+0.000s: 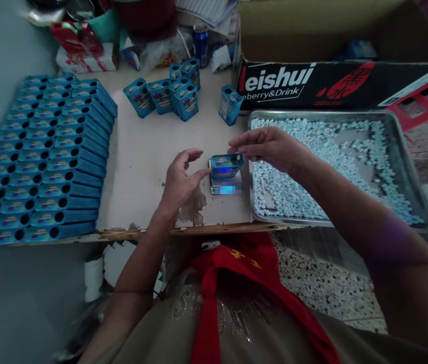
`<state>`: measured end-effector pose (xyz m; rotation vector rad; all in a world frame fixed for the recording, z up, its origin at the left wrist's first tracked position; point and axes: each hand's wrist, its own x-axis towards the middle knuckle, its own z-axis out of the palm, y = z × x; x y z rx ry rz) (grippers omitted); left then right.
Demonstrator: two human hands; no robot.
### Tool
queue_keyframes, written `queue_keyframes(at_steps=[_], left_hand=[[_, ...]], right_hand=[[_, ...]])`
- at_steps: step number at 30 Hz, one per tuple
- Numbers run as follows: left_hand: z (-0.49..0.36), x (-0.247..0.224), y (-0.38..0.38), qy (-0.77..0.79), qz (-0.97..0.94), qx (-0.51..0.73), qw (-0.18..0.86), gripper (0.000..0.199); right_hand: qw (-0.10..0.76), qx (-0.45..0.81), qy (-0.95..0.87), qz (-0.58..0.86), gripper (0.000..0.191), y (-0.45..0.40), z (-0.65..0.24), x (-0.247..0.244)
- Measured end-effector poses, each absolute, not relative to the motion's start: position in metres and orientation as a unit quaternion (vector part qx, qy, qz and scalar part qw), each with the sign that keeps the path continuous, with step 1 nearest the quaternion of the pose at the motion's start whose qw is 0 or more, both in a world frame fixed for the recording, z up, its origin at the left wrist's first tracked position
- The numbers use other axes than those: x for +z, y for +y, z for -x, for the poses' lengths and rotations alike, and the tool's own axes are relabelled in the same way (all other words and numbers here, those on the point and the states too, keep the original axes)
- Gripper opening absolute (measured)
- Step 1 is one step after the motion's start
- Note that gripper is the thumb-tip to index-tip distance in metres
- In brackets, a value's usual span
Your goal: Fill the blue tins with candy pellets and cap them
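Box (pixel 226 168) sitting on scale (pixel 227 186) between left hand (pixel 180 178) and right hand (pixel 272 146), both spread
Worn tabletop (pixel 149 167) stretching left to stacked boxes (pixel 50 177), tray (pixel 403 161) bordering right

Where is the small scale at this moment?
In the head view, the small scale sits near the centre, under a blue container, just left of the metal tray.

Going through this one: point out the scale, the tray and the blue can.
Scale (pixel 228 190): head view, on its lit display.
Tray (pixel 360 166): head view, on a bare patch of its floor.
Blue can (pixel 200 46): head view, on its side.
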<state>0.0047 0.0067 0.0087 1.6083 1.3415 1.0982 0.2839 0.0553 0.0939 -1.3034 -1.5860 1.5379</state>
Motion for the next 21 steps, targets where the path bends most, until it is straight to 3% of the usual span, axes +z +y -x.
queue_keyframes(at_steps=[5,8,13,18,21], left_hand=[[-0.033,0.015,0.025,0.504,-0.710,0.383,0.309,0.062],[-0.056,0.023,0.033,0.478,-0.797,0.278,0.244,0.066],[-0.064,0.032,0.039,0.456,-0.850,0.175,0.199,0.033],[0.019,0.053,0.090,0.523,-0.776,0.328,0.131,0.042],[0.099,0.091,0.157,0.566,-0.718,0.402,0.060,0.050]], right_hand=[[0.320,0.580,-0.576,0.479,0.026,0.057,-0.296,0.080],[0.345,0.493,-0.622,0.501,0.018,0.061,-0.321,0.066],[0.190,0.216,-0.751,0.594,0.012,0.078,-0.342,0.057],[0.085,0.094,-0.806,0.578,0.046,0.136,-0.289,0.079],[-0.002,0.056,-0.813,0.580,0.041,0.180,-0.261,0.091]])
